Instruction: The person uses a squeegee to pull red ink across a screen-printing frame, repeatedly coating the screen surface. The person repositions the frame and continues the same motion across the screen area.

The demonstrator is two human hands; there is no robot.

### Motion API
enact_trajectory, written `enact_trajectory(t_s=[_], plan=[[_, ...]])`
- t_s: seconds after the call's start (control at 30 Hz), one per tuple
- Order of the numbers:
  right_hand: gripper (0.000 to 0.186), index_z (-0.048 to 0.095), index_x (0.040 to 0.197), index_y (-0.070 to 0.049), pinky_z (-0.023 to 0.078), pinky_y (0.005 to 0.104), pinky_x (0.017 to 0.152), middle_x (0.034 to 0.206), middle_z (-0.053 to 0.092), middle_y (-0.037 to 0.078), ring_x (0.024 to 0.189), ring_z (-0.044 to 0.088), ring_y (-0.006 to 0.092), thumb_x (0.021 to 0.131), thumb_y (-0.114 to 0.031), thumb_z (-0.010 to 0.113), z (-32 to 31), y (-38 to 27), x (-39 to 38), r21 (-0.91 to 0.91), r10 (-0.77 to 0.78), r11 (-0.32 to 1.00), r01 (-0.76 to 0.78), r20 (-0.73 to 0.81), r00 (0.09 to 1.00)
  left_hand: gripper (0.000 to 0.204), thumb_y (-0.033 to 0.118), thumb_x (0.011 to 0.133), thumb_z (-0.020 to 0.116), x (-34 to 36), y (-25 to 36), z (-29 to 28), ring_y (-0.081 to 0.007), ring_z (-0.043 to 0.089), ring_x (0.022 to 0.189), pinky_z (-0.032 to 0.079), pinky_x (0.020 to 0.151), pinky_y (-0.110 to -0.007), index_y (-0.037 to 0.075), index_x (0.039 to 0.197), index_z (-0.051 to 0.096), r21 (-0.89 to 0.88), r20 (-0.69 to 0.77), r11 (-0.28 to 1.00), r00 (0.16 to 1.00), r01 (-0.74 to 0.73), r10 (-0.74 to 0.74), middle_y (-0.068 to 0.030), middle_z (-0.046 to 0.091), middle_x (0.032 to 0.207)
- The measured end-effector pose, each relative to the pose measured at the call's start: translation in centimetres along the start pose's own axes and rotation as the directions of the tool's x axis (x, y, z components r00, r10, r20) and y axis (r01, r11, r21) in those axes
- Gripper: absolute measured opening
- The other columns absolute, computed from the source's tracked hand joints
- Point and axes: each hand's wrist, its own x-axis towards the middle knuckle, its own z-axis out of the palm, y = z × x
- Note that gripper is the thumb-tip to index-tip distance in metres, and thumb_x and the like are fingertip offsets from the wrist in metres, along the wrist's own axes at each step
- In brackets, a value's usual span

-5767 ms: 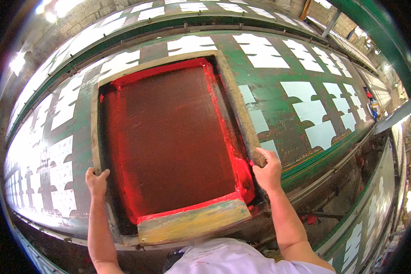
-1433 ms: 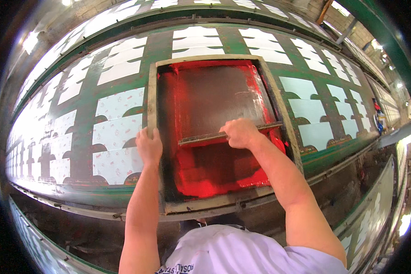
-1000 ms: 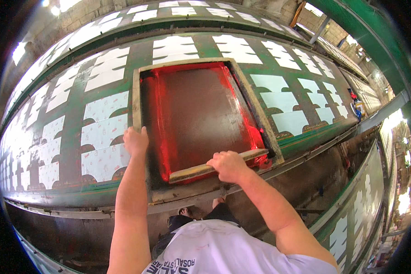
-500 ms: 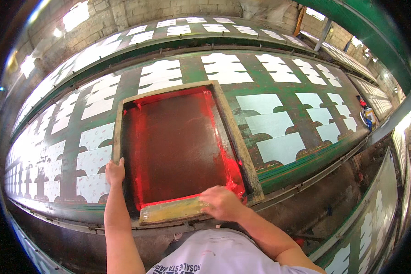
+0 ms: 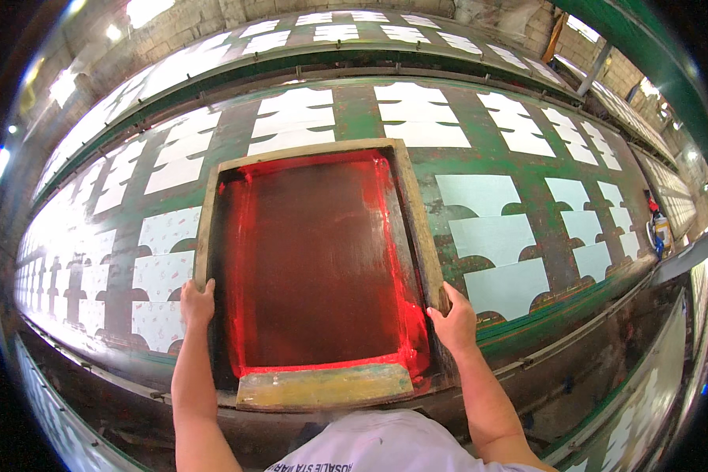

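Observation:
A wooden screen-printing frame (image 5: 422, 208) lies on the long green table, its dark mesh (image 5: 318, 259) bordered by streaks of wet red ink. A wooden squeegee (image 5: 325, 387), stained yellow, rests across the frame's near end, with a red line of ink along its far edge. My left hand (image 5: 197, 304) is closed on the frame's left side rail. On the opposite rail my right hand (image 5: 454, 320) grips with the thumb up along the wood; its fingers are partly hidden. Neither hand touches the squeegee.
White cut cloth pieces (image 5: 507, 279) lie in rows on the green table (image 5: 417, 177). Those left of the frame (image 5: 165, 271) bear small red prints. A parallel table stands behind, and another at lower right (image 5: 645, 417). Containers (image 5: 659, 228) sit near the table's right end.
My right hand has left the squeegee and taken hold of the frame's right rail. My left hand stays on the left rail. The view has shifted slightly.

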Motion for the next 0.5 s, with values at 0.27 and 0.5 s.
enact_trajectory(t_s=[0.27,0.5], plan=[[0.073,0.068,0.149,-0.008,0.058,0.0531,0.103,0.127,0.072,0.020,0.120,0.071,0.0434,0.081,-0.009,0.093,0.8,-1.9,1.4,-0.054,0.046,0.997,-0.047,-0.014,0.999,0.066,0.042,0.089,0.090,0.6,-2.1,1.2,-0.0488,0.067,0.124,0.054,0.107,-0.056,-0.006,0.129,0.068,-0.123,0.002,0.991,0.998,-0.059,0.060,-0.0266,0.070,0.128],[0.062,0.075,0.137,-0.013,0.060,0.0534,0.097,0.117,0.074,0.017,0.115,0.071,0.0430,0.077,-0.013,0.089,-2.2,-3.4,2.0,-0.055,-0.087,0.995,0.082,-0.102,0.991,0.053,0.036,0.083,0.094,2.3,-3.6,1.0,-0.0465,0.069,0.111,0.054,0.098,-0.053,-0.006,0.108,0.073,-0.211,0.034,0.971,0.992,-0.113,0.122,-0.0264,0.073,0.110]])
